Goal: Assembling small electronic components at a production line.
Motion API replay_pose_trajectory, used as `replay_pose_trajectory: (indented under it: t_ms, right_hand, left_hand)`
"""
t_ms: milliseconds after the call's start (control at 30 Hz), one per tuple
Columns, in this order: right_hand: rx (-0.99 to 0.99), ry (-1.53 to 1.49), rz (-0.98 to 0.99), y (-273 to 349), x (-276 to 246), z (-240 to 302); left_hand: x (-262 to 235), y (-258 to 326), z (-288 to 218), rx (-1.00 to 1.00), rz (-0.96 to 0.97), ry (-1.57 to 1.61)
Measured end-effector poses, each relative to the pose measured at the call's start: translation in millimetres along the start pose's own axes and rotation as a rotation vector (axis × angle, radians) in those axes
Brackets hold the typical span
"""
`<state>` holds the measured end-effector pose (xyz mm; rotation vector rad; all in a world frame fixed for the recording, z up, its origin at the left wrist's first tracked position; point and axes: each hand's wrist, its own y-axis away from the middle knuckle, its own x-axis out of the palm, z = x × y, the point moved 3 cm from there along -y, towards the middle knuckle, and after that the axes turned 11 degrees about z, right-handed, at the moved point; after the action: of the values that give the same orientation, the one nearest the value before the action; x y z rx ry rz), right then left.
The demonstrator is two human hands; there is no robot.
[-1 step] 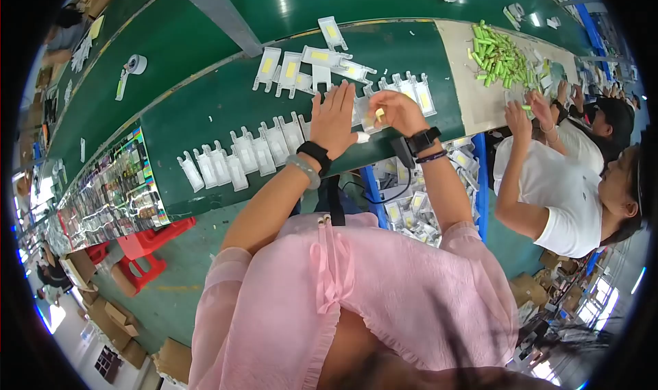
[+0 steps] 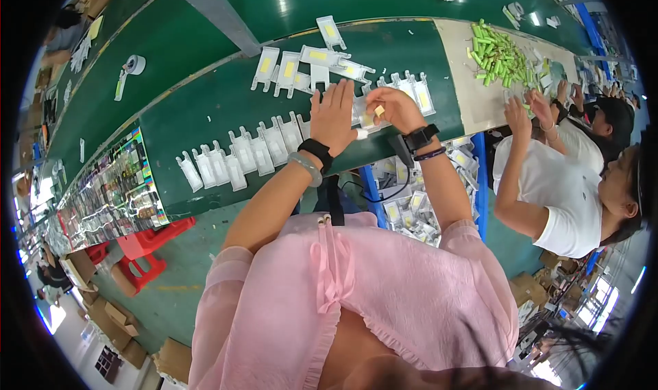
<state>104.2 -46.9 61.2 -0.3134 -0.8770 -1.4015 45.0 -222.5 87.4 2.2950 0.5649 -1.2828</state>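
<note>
My left hand (image 2: 333,123) lies flat across a row of white plastic housings (image 2: 260,153), its fingers stretched out together. Something white covers its thumb tip. Just to its right, my right hand (image 2: 404,112) is closed in a pinch on a small pale-yellow piece (image 2: 380,110), above housings partly hidden by the fingers. More housings with yellow strips (image 2: 423,101) continue the row to the right. Beyond my hands lies a loose group of white housings with yellow strips (image 2: 288,69).
A blue bin (image 2: 482,184) of similar housings stands below the table edge. At right, green cylindrical cells (image 2: 497,54) are heaped on a beige board (image 2: 456,51), near a co-worker in a white shirt (image 2: 548,191). A grey post (image 2: 216,13) rises beyond the housings; a red stool (image 2: 147,253) is lower left.
My right fingers have turned slightly, so the small yellow piece shows more clearly. My left hand stays almost where it was.
</note>
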Motion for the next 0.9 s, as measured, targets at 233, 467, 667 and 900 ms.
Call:
replay_pose_trajectory:
  t_ms: [233,467,667,900]
  right_hand:
    - [-0.157,1.613,-0.153,-41.1,34.8,-12.4]
    - [-0.078,1.867,-0.040,-58.2,31.9,-12.8]
    - [-0.141,1.865,0.099,-45.0,17.2,-16.5]
    - [0.116,0.212,0.179,43.7,-4.4,4.1]
  left_hand:
    - [5.3,-4.2,10.5,-0.109,-0.030,-0.056]
    - [10.2,-5.9,15.5,-0.157,0.013,-0.021]
    - [13.2,-4.6,16.7,-0.110,-0.015,-0.006]
    - [-3.2,1.6,-2.0,-0.110,0.015,-0.104]
